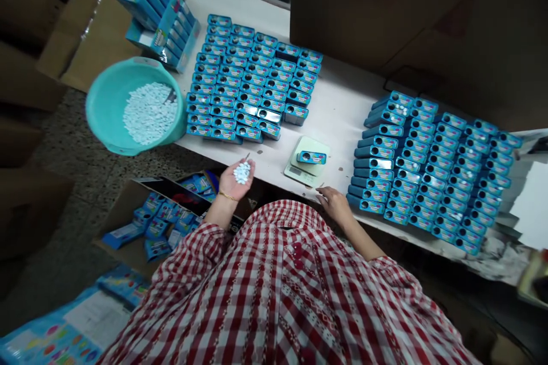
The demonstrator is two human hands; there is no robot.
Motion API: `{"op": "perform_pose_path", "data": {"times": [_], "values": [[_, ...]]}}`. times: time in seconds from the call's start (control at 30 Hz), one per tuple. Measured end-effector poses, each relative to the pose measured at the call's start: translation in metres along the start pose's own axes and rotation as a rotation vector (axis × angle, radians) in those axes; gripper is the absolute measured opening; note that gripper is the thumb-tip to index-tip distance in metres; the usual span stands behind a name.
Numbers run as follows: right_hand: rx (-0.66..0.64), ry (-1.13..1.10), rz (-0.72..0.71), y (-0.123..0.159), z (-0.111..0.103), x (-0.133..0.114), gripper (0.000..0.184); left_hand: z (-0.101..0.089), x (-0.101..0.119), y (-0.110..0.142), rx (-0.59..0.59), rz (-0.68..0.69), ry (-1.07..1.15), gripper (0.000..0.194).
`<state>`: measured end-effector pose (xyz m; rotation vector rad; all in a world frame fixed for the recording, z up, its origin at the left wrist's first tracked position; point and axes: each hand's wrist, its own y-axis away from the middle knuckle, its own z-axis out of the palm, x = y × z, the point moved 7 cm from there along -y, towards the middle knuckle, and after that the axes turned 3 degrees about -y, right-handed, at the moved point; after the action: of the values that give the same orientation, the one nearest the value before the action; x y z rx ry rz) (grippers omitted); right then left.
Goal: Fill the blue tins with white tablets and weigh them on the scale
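Note:
A heap of small pale blue-white pellets [242, 172] lies in my left hand [236, 181], palm up and cupped just off the table's front edge. My right hand [336, 204] rests at that edge, fingers loosely stretched and nothing visible in them. Just left of its fingertips is a small pale digital scale [296, 174]. One blue box [311, 157] with a round dark hole in its top stands on the scale. Left of my left hand, a turquoise tub [100, 108] holds many more loose pellets [149, 111], with a dark scoop-like tool partly sunk in them.
Rows of similar blue boxes stand in a left block [248, 80] and a right block [432, 165] on the white table [338, 97]. A large brown carton [385, 11] fills the back right. Below left, an open carton [124, 199] contains blue packs.

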<state>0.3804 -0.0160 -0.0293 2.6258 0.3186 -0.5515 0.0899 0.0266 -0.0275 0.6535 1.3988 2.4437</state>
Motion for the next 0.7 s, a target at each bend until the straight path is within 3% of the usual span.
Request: {"op": "perform_pose_path", "data": {"times": [0.17, 0.27, 0.37, 0.47, 0.53, 0.63, 0.7], "values": [[0.006, 0.000, -0.006, -0.005, -0.001, 0.008, 0.027, 0.016, 0.139, 0.001, -0.014, 0.467, 0.077, 0.026], [0.041, -0.022, -0.025, -0.007, 0.000, 0.009, 0.027, 0.020, 0.225, 0.008, -0.004, 0.721, 0.026, 0.039], [0.078, -0.085, -0.049, -0.008, 0.004, 0.010, 0.027, 0.013, 0.278, 0.010, 0.123, 0.752, -0.082, 0.055], [0.123, -0.148, -0.043, -0.010, 0.005, 0.015, 0.028, 0.006, 0.298, 0.004, 0.149, 0.676, -0.118, 0.066], [0.163, -0.188, -0.018, -0.012, 0.000, 0.019, 0.029, -0.001, 0.297, -0.001, 0.165, 0.652, -0.089, 0.064], [0.297, -0.276, 0.040, -0.019, -0.020, 0.022, 0.035, -0.004, 0.269, -0.005, 0.105, 0.675, 0.019, 0.051], [0.428, -0.359, 0.090, -0.029, -0.036, 0.029, 0.049, 0.010, 0.228, -0.005, -0.079, 0.652, 0.043, 0.039]]}}
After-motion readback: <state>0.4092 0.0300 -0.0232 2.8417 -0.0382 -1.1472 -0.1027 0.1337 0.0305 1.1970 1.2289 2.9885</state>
